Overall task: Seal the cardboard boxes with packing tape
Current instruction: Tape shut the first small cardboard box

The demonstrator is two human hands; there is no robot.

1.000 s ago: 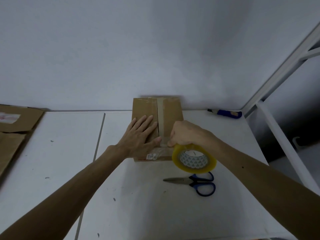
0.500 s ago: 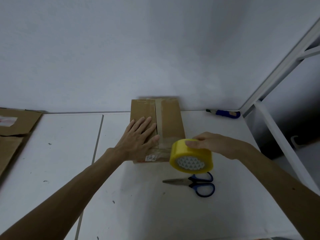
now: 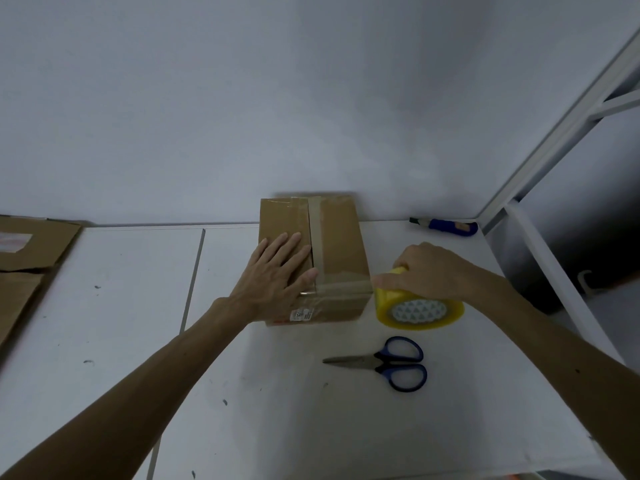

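**A:** Where is the box?

**B:** The cardboard box (image 3: pixel 332 251) sits far-centre on the white table (image 3: pixel 121 306), against the wall. The left hand (image 3: pixel 277 278) lies spread flat on its top.

**A:** And the tape?

**B:** The right hand (image 3: pixel 426 271) grips the yellow tape roll (image 3: pixel 419 310) just right of the box's near-right corner. A strip seems to run leftward across the near edge. Scissors (image 3: pixel 384 363) lie nearer.

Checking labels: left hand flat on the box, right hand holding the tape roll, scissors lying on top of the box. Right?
Not quite. The head view shows the scissors lying on the white table in front of the box, not on it. The rest holds: left hand flat on the box, right hand holding the tape roll.
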